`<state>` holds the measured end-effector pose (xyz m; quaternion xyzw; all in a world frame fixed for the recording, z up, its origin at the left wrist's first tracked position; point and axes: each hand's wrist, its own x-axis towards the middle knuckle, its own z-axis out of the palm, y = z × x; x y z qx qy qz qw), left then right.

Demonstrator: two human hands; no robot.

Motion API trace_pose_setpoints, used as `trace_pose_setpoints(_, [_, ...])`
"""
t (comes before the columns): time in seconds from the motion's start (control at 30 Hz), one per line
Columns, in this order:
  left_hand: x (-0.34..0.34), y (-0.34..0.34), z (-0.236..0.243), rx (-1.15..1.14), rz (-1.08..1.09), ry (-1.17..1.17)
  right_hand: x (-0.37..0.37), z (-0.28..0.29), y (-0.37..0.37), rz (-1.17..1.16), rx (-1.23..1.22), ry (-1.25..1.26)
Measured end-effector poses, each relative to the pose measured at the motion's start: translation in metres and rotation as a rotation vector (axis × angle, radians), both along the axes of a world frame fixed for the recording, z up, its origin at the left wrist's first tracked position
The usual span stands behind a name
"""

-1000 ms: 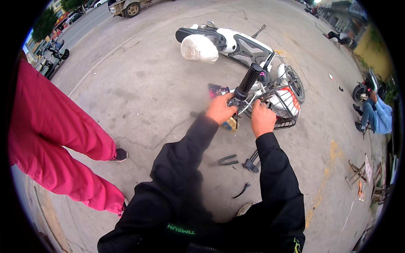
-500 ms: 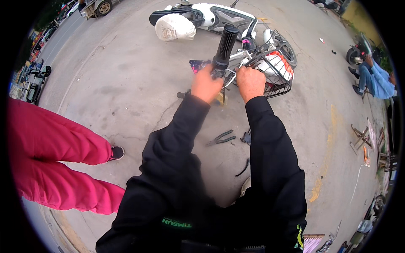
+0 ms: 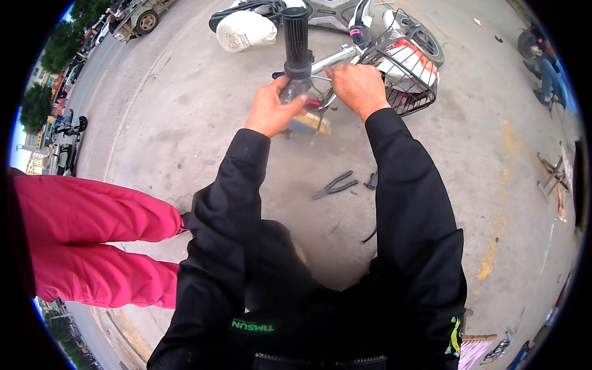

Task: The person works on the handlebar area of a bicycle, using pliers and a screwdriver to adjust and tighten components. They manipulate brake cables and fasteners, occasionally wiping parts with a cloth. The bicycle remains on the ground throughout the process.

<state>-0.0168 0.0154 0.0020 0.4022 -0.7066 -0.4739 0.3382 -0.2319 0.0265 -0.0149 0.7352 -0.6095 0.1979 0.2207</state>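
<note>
An electric scooter (image 3: pixel 330 17) lies on its side, its handlebar raised toward me. A black ribbed handlebar grip (image 3: pixel 296 40) points up from the bar. Just below that grip, my left hand (image 3: pixel 271 108) is wrapped around the dark collar (image 3: pixel 296 88) at the bar's end, thumb across the near side. My right hand (image 3: pixel 357 89) is closed beside the silver handlebar stem (image 3: pixel 333 60), fingertips pinched toward the left; what they hold is hidden. A thin cable runs between the hands. Right of them sits the black wire basket (image 3: pixel 410 74) with a white and red bag inside.
Pliers (image 3: pixel 336 185) with dark handles and a small black part (image 3: pixel 371 180) lie on the concrete. A person in red trousers (image 3: pixel 98 213) stands close on my left. A white covered bundle (image 3: pixel 246 31) is at the scooter's seat. Someone sits at far right (image 3: pixel 549 77).
My left hand has shifted left and slightly up with the grip, which now stands more upright. The right hand has moved slightly up, and the gap between the hands is wider.
</note>
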Motion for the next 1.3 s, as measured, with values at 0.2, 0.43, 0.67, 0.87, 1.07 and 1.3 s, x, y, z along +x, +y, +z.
trace_pose_setpoints(0.2, [0.003, -0.005, 0.000, 0.023, -0.061, 0.035, -0.007, -0.004, -0.008, 0.099, -0.062, 0.000])
trace_pose_setpoints(0.43, [0.007, -0.011, 0.001, 0.095, -0.109, 0.034, -0.017, -0.015, -0.018, 0.213, -0.170, 0.000])
trace_pose_setpoints(0.67, [0.010, -0.007, 0.009, 0.150, -0.131, -0.036, -0.022, -0.018, -0.021, 0.287, -0.078, 0.011])
trace_pose_setpoints(0.87, [0.004, -0.005, 0.018, 0.177, -0.157, -0.028, -0.028, -0.030, -0.040, 0.381, -0.207, -0.104])
trace_pose_setpoints(1.07, [0.004, 0.000, 0.018, 0.023, -0.038, -0.083, -0.017, 0.004, -0.011, 0.212, 0.060, -0.082])
trace_pose_setpoints(1.3, [-0.006, 0.002, 0.002, 0.029, 0.114, -0.060, -0.002, 0.006, -0.003, 0.066, 0.249, 0.020])
